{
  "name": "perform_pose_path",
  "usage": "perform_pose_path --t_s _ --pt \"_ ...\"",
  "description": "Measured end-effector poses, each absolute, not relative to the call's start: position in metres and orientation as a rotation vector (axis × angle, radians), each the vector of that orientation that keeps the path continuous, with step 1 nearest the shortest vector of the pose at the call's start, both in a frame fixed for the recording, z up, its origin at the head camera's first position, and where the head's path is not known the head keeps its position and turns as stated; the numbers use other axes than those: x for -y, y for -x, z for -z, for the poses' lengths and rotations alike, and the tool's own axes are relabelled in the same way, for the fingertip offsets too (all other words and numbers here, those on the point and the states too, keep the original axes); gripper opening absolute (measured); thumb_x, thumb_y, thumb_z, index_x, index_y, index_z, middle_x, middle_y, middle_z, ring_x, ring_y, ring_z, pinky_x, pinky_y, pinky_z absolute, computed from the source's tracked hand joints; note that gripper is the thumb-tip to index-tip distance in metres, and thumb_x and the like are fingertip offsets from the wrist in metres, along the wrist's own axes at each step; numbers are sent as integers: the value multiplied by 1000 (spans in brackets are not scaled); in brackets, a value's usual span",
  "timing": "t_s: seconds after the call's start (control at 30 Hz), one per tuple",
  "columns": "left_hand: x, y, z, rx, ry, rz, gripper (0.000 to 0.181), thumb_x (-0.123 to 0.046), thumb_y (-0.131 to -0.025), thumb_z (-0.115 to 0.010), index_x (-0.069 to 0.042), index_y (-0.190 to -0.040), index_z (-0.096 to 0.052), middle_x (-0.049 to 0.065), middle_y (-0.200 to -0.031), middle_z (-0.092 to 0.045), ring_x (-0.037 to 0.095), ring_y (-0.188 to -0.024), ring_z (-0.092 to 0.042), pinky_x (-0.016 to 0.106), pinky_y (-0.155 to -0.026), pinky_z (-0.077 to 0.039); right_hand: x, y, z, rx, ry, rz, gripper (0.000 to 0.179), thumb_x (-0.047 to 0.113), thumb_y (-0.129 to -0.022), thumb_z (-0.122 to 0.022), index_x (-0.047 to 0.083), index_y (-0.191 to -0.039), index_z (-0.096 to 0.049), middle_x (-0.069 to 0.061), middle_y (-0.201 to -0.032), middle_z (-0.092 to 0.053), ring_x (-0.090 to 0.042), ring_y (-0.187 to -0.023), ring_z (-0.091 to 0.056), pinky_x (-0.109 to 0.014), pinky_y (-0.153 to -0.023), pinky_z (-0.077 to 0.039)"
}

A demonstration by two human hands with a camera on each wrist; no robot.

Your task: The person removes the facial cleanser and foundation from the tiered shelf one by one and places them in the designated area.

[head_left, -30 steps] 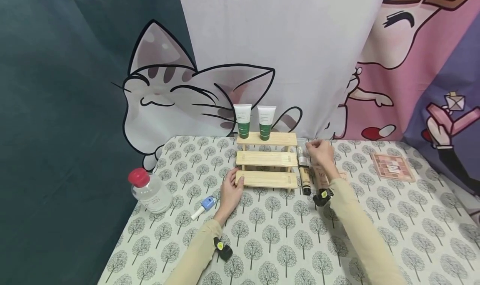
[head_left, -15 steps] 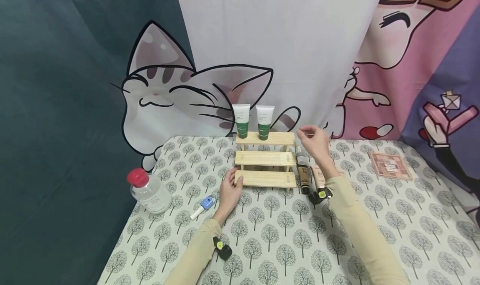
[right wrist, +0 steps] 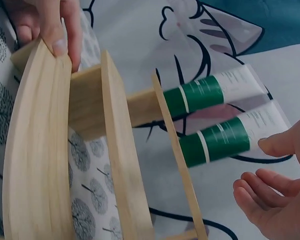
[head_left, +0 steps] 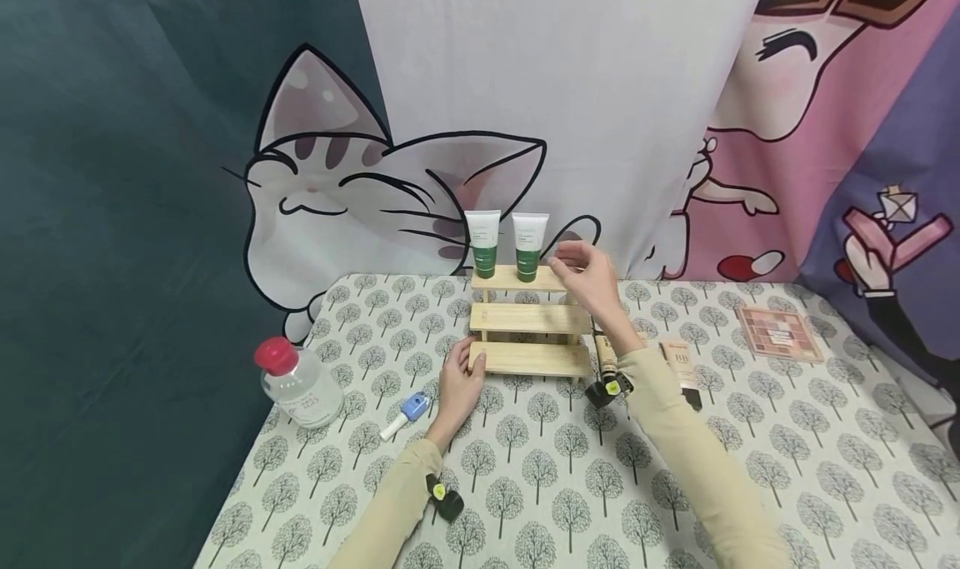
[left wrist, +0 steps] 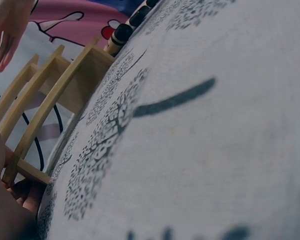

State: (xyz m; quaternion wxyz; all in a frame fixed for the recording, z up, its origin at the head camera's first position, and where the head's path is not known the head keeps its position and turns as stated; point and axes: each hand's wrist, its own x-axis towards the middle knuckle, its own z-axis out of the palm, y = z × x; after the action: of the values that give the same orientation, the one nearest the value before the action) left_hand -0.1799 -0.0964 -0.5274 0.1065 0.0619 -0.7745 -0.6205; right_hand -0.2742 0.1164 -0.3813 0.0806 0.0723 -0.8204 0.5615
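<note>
A three-step wooden display stand point(head_left: 529, 359) stands on the table, with two white-and-green squeeze tubes point(head_left: 483, 244) point(right wrist: 225, 132) upright on its top step. My left hand point(head_left: 461, 383) grips the left end of the lowest step, thumb on top, as the right wrist view shows. My right hand point(head_left: 590, 282) is over the right end of the top step, holding nothing. Its fingers are loosely bent, and the thumb point(right wrist: 277, 144) overlaps the nearer tube in the right wrist view. The right forearm partly hides a tan black-capped tube point(head_left: 606, 356) beside the stand.
A BB cream tube point(head_left: 681, 365) lies right of the right forearm, and a pink palette point(head_left: 780, 333) lies farther right. On the left are a clear bottle with a red cap point(head_left: 303, 386) and a small blue bottle with a white cap point(head_left: 407, 411). A printed cloth point(head_left: 465, 69) hangs behind.
My right hand has moved left from above the tubes lying beside the stand to the right-hand standing tube. The left hand keeps its grip on the lowest step.
</note>
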Motion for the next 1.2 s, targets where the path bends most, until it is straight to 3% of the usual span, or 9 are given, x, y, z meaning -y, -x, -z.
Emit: perform_pose_path --t_s 0.3,1.2 --pt "98 179 528 2280 -166 1808 45 -10 -99 -61 1 -141 -52 24 -137 -62 36 -127 -62 44 -109 -52 -94 281 390 2382 -256 -1784 44 13 -93 -73 -4 -131 -59 -23 -128 -66 -34 -118 -65 -39 -105 -56" --pt "97 180 529 2308 -180 1809 45 -13 -100 -61 -3 -142 -52 21 -138 -62 33 -126 -63 42 -107 -54 -80 296 411 2379 -174 -1723 39 17 -95 -72 2 -129 -59 -20 -128 -68 -33 -117 -66 -40 -105 -56"
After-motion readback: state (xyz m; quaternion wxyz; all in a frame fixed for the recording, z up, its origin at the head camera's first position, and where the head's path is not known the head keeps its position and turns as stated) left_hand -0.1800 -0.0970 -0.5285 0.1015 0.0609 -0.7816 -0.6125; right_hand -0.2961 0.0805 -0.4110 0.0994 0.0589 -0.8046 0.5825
